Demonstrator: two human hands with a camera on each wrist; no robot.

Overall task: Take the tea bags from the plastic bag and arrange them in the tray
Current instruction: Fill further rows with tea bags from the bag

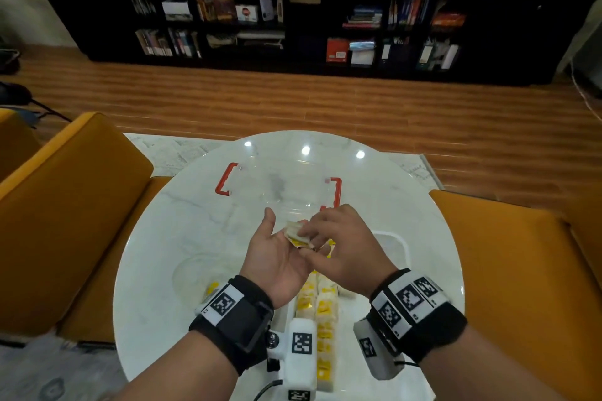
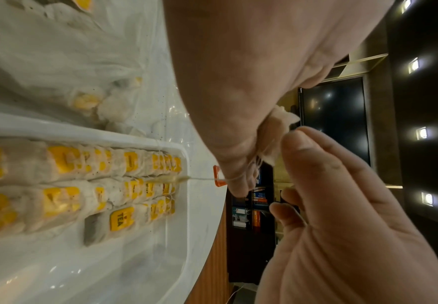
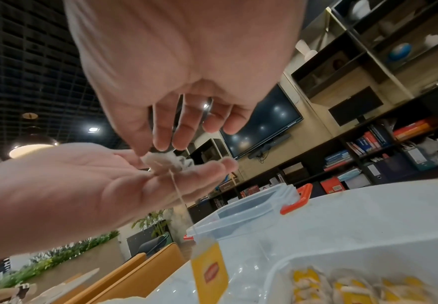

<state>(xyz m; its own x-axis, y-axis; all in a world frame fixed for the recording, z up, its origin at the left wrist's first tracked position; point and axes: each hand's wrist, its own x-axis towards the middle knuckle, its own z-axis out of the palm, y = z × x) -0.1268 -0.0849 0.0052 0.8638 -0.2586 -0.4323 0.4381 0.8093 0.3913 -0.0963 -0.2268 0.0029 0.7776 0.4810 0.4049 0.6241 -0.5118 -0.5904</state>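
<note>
Over the tray's far end, the left hand is lying palm-up with relaxed fingers under a tea bag, which the right hand is pinching from above. Its string is dangling a yellow tag (red logo, unreadable) beyond the tray. Rows of bags are filling part of the tray, one tag reading "TEA"; bare floor is showing beside them. The plastic bag is lying just left of the tray, a clear box beyond it.

Tray largely hidden beneath both wrists in head view, near rows of tea bags blurred in left wrist view, plastic bag cut off at frame edge, book titles unreadable.
</note>
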